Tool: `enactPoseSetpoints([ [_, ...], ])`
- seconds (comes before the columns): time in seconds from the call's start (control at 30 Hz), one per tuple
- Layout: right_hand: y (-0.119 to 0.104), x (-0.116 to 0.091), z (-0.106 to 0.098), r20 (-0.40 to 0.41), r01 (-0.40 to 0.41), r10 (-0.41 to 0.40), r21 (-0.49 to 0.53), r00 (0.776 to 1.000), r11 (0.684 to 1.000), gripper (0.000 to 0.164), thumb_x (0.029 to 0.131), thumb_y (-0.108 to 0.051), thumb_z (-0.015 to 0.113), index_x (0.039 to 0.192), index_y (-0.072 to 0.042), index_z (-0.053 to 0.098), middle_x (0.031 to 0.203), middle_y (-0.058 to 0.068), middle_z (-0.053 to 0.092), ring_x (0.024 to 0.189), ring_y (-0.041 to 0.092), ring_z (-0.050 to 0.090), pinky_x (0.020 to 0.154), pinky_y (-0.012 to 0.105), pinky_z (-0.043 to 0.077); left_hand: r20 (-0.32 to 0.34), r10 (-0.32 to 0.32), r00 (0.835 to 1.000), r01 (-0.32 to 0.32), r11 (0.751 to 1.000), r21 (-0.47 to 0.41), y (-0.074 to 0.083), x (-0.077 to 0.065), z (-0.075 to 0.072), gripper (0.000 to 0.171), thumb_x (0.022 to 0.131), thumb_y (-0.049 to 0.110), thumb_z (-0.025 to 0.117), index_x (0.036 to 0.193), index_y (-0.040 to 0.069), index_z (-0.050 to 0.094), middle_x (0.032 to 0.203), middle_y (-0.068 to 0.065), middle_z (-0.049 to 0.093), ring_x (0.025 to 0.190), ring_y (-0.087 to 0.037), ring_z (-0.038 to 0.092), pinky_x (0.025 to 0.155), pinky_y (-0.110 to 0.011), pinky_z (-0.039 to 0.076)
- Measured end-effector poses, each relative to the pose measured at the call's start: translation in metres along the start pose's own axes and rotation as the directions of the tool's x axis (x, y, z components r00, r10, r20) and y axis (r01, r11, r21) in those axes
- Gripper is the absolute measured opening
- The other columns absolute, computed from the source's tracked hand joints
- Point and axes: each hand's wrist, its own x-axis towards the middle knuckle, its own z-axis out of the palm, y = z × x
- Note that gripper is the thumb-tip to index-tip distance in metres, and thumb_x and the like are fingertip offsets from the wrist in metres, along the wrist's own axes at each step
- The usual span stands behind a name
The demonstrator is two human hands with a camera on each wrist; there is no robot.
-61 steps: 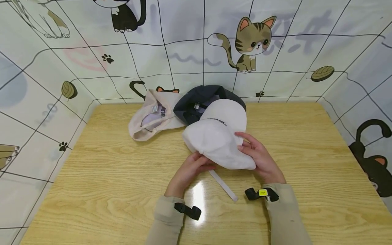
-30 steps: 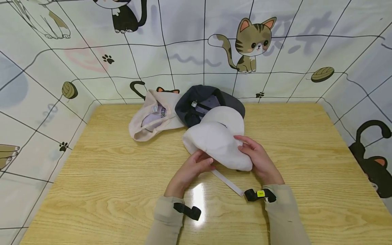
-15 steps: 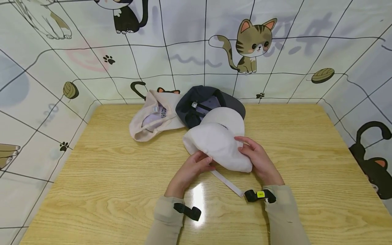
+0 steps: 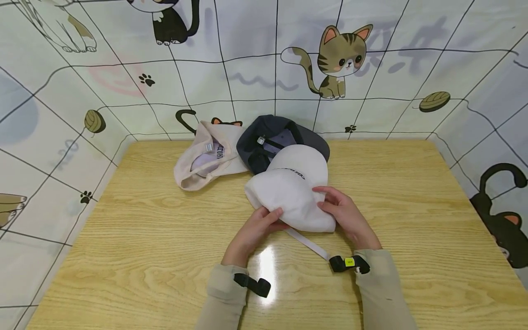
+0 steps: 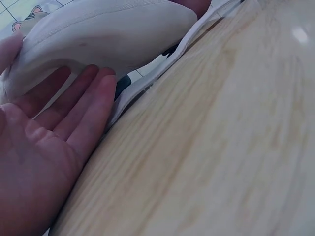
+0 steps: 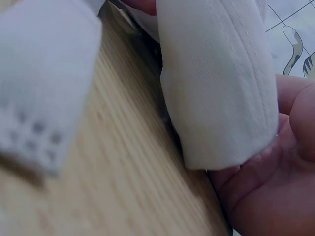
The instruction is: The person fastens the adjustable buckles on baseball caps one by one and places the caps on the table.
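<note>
A white baseball cap with dark lettering above its brim lies at the middle of the table, brim pointing away. Its loose white strap trails toward my right wrist. My left hand pinches the near left rim, thumb on top and fingers underneath; in the left wrist view those fingers reach below the fabric. At the cap's right side my right hand holds the edge, and its lower fingers are hidden behind the cloth. The right wrist view shows the cap's side panel against the palm.
Behind the white cap a dark navy cap lies with its inside up, partly covered by the white brim. A cream cap rests left of it, opening toward me. A cat-patterned cloth wall borders the wooden table.
The white cap has come slightly nearer and its crown has flattened, with the lettering in sight again. My left thumb now lies on the fabric. The strap's end has shifted right.
</note>
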Motion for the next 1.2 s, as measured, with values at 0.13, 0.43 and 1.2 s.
enactPoseSetpoints([
  [0.13, 0.001, 0.001, 0.0, -0.007, 0.005, -0.005, -0.017, 1.0, 1.0, 0.037, 0.085, -0.011, 0.061, 0.121, -0.016, 0.053, 0.093, 0.011, 0.052, 0.085, 0.021, 0.048, 0.073, 0.028, 0.044, -0.024, 0.001, 1.0, -0.001, 1.0, -0.015, -0.001, 0.0, 0.001, 0.046, 0.089, 0.031, 0.054, 0.122, 0.0, 0.043, 0.12, -0.017, 0.049, 0.102, -0.031, 0.055, 0.088, -0.042, 0.043],
  [0.43, -0.001, 0.001, 0.001, -0.019, -0.024, 0.023, -0.014, 1.0, 1.0, 0.036, 0.086, -0.014, 0.06, 0.121, -0.014, 0.053, 0.088, 0.01, 0.046, 0.086, 0.021, 0.045, 0.075, 0.027, 0.042, -0.028, 0.017, 0.999, -0.018, 0.999, -0.027, -0.004, 0.003, 0.001, 0.043, 0.09, 0.028, 0.054, 0.121, 0.0, 0.044, 0.119, -0.017, 0.05, 0.101, -0.031, 0.055, 0.087, -0.043, 0.043],
  [1.2, -0.007, -0.001, 0.002, -0.039, -0.061, 0.061, 0.007, 0.997, 0.998, 0.03, 0.09, -0.019, 0.054, 0.12, -0.013, 0.054, 0.104, 0.01, 0.043, 0.097, 0.021, 0.036, 0.083, 0.028, 0.034, -0.026, 0.02, 0.999, -0.02, 1.0, -0.012, 0.0, 0.003, 0.002, 0.043, 0.09, 0.028, 0.054, 0.121, 0.001, 0.045, 0.119, -0.017, 0.05, 0.103, -0.03, 0.055, 0.086, -0.042, 0.044],
])
